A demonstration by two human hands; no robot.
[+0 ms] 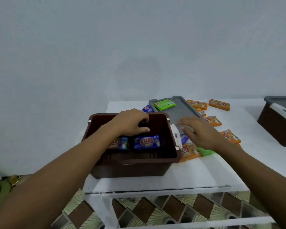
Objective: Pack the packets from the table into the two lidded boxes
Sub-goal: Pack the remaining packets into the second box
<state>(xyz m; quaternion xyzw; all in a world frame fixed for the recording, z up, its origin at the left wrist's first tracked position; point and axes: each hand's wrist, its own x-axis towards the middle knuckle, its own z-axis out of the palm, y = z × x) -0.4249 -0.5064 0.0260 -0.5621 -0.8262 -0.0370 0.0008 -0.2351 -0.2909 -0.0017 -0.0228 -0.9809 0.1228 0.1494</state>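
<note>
Pale-blue packet lies under my right hand's straight fingers; my left hand curls inside the brown box, holding what I cannot tell. A blue packet lies at its six o'clock; orange packets scatter at the box's two o'clock, round the grey lid

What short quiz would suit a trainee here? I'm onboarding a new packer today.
1. True or false: the green packet lies on the grey lid.
2. Fill in: the second box, far right, has its lid ___.
3. The left hand is above: A) the grey lid B) the open brown box C) the second box.
Key: 1 true; 2 on; 3 B.
</note>
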